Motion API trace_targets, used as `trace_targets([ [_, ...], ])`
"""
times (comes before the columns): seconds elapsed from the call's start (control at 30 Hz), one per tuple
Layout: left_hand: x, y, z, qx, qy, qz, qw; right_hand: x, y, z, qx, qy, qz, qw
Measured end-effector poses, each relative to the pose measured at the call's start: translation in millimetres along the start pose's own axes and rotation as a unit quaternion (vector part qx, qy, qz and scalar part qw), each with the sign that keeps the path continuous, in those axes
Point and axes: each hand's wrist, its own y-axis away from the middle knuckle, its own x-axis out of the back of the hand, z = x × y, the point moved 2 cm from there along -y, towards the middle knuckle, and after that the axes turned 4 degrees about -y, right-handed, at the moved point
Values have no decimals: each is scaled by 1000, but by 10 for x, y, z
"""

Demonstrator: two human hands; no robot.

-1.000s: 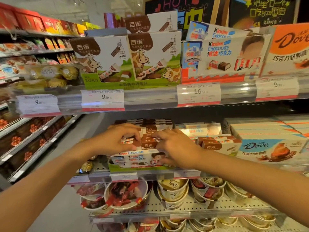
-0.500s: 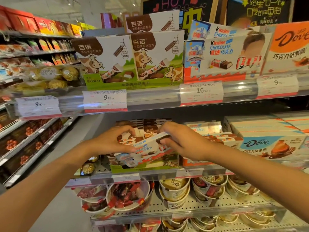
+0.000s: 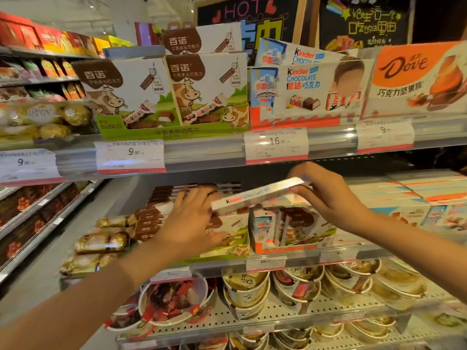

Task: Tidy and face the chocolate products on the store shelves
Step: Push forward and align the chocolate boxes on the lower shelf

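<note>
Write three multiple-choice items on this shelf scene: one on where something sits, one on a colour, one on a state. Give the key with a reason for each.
1. Where is the Kinder Chocolate box that the right hand holds?
A. Lifted above the middle shelf's boxes
B. Lying on the floor
C. Standing among the bottom shelf's cups

2. What colour is the top of the Dove display box on the upper shelf?
A. Green
B. Orange
C. Purple

3. What is the left hand doing?
A. Gripping a price tag
B. Hanging at the person's side
C. Resting open on the cow-printed boxes

Key: 1 A, the box is tilted in the air above the middle shelf, with the fingers on its right end. 2 B, the panel behind the Dove logo is orange. 3 C, its fingers are spread flat over the boxes.
</note>
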Motion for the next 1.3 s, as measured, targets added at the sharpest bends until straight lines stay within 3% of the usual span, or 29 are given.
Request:
trace_targets([
  [0.17, -114, -165, 512, 27, -24, -14, 999, 272, 308, 114, 37, 79, 47, 995],
  [0.3, -185, -353, 836, -12, 42, -31, 999, 465, 418, 244, 33, 106, 36, 993],
  [0.4, -254, -475, 972, -8, 99, -31, 995, 549, 425, 340, 10, 111, 30, 993],
  [0.57, -286, -536, 1034, -11, 105, -65, 992, 565, 397, 443, -19, 127, 23, 991],
  [0.7, -270, -494, 997, -43, 174, -57, 982, 511, 306, 525, -106, 115, 21, 987],
  [0.9, -199, -387, 935, -31, 330, -37, 943, 376, 111, 641, -232, -65, -34, 970],
  [1.1, -35, -336, 872, -6, 526, -13, 851, 204, -37, 738, -246, -70, -97, 962],
  [1.2, 67, -290, 809, 0, 564, 7, 826, 66, -24, 783, -258, -86, -136, 953],
  [1.3, 153, -170, 710, 6, 582, 10, 813, 5, 41, 882, -283, -3, -189, 940],
])
